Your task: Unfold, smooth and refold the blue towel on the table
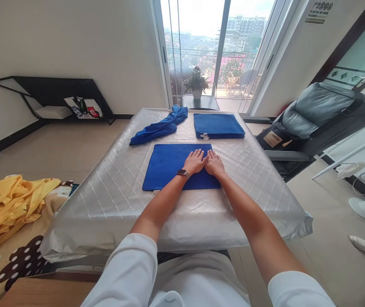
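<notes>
A blue cloth (166, 166) lies flat as a rectangle on the table in front of me, a small white tag at its near edge. My left hand (195, 161), with a watch on the wrist, rests palm down on the cloth's right half, fingers stretched out. Right beside it, my right hand (215, 163) presses flat at the cloth's right edge, the thumbs meeting. Farther back on the right sits a neat stack of folded blue cloths (219, 124). To its left, a crumpled blue cloth (160, 127) stretches diagonally.
A silvery quilted cover (112, 192) drapes the table. Yellow fabric (13, 209) lies at the left on a patterned blanket. A grey chair with a cushion (320, 108) stands at the right. Beyond the table, a potted plant (197, 83) stands before the glass door.
</notes>
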{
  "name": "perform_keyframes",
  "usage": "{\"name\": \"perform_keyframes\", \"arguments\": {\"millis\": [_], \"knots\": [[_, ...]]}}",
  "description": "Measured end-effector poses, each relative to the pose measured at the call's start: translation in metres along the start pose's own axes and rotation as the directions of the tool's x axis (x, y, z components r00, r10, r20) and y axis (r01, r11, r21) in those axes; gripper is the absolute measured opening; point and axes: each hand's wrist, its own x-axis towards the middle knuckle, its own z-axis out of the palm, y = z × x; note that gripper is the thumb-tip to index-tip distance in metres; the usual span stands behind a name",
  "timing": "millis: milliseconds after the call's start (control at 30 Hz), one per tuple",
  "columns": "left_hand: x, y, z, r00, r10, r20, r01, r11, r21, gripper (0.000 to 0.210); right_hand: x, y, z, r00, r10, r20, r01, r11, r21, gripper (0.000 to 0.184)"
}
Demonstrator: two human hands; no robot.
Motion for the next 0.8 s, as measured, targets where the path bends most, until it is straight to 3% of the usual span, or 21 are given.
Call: {"name": "perform_keyframes", "arguments": {"millis": [200,367,467,633,800], "knots": [[-0.052,-0.087,-0.023,0.987,-0.156,0.039,0.155,0.987,0.033,0.076,0.002,-0.003,-0.001,1.0,0.021,0.005,-0.021,0.999,0.034,0.074],[-0.097,-0.148,-0.037,0.931,-0.366,-0.005,0.366,0.928,0.074,0.083,0.003,-0.003,-0.002,1.0,0.029,0.009,-0.029,0.999,0.025,0.073],[-0.107,-0.159,-0.038,0.918,-0.396,-0.021,0.397,0.915,0.074,0.087,0.0,-0.005,-0.004,0.999,0.034,-0.011,-0.034,0.999,0.011,0.072],[-0.106,-0.155,-0.036,0.921,-0.386,-0.051,0.388,0.92,0.058,0.089,-0.015,-0.012,-0.012,0.99,-0.01,-0.138,0.003,0.999,-0.05,0.067],[-0.106,-0.155,-0.036,0.922,-0.383,-0.058,0.386,0.921,0.059,0.089,-0.04,-0.015,-0.012,0.997,-0.055,-0.058,0.054,0.998,-0.03,0.068]]}}
